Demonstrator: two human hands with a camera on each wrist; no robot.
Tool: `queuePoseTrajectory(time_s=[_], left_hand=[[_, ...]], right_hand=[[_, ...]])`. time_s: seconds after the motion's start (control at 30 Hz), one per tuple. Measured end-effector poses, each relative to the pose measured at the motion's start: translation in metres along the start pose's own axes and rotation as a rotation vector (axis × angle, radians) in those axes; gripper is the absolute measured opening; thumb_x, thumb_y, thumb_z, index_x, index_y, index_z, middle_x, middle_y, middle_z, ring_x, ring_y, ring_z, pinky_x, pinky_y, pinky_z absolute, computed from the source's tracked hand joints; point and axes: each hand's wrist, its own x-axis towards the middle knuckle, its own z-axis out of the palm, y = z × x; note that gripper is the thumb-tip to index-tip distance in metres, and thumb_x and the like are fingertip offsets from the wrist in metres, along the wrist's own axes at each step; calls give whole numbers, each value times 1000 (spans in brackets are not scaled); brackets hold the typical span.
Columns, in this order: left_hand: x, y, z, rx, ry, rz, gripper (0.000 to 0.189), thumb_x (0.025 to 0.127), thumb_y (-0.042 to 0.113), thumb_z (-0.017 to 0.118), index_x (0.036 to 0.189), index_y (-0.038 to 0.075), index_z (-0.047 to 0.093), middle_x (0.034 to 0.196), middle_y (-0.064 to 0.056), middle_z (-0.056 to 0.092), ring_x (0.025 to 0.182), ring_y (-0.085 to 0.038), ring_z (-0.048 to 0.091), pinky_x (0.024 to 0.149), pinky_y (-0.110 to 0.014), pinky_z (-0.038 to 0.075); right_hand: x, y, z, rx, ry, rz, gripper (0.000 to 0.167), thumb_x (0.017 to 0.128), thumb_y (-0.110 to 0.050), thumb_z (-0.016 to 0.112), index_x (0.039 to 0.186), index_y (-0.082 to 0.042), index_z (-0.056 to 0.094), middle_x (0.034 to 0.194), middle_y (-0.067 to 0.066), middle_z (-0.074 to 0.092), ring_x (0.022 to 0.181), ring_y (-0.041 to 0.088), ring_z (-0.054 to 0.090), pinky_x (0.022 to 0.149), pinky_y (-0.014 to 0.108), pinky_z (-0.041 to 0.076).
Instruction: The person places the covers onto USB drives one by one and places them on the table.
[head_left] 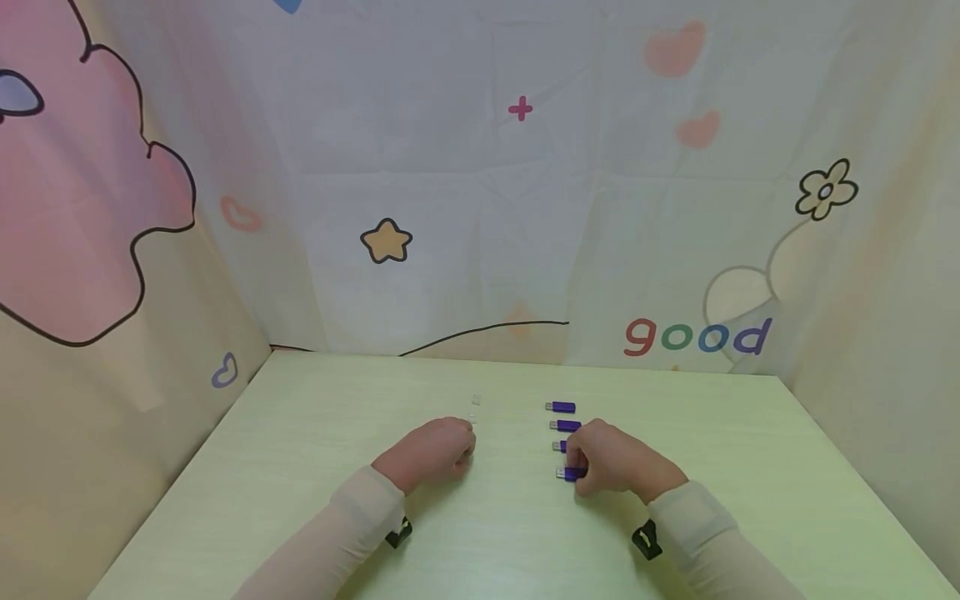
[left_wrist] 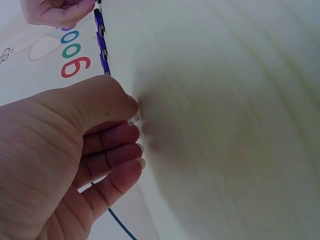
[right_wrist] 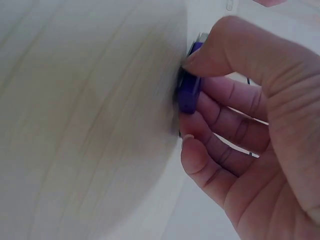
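My right hand (head_left: 618,458) pinches a purple USB flash drive (right_wrist: 189,92) between thumb and fingers, right at the tabletop. Its metal plug (head_left: 560,473) points left in the head view. Three more purple USB flash drives (head_left: 564,407) lie in a column beyond it, plugs also to the left, one partly hidden by the hand. To the left, my left hand (head_left: 442,450) pinches a small clear plastic cap (left_wrist: 133,119) between thumb and index finger, close over the table. Most of this cap is covered by the fingertips. Two small clear pieces (head_left: 476,400) lie just beyond that hand.
The pale table (head_left: 300,467) extends around both hands. A printed curtain (head_left: 450,167) hangs at its back edge and along the sides. Both wrists wear dark straps (head_left: 647,540) over light sleeves.
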Motion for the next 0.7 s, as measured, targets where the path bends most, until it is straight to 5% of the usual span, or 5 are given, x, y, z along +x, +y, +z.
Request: queuePoseTrajectory(time_s=[0.47,0.7], left_hand=[[-5,0,-2,-79,-16,-67,30,89,3,71,70,14,51,66,7,33,64,-8,31,60,-22,30],[-9,-4,0,-127,16,-72,16,86,3,74,78,12,63,71,7,52,69,-7,43,67,-21,43]], right_hand=[[1,2,3,-11,9,-62,24,74,-10,90,83,-19,69,78,-7,63,76,15,57,78,33,54],[1,2,2,16,24,-89,23,75,-9,88,83,-19,69,80,-7,63,78,15,57,79,35,54]])
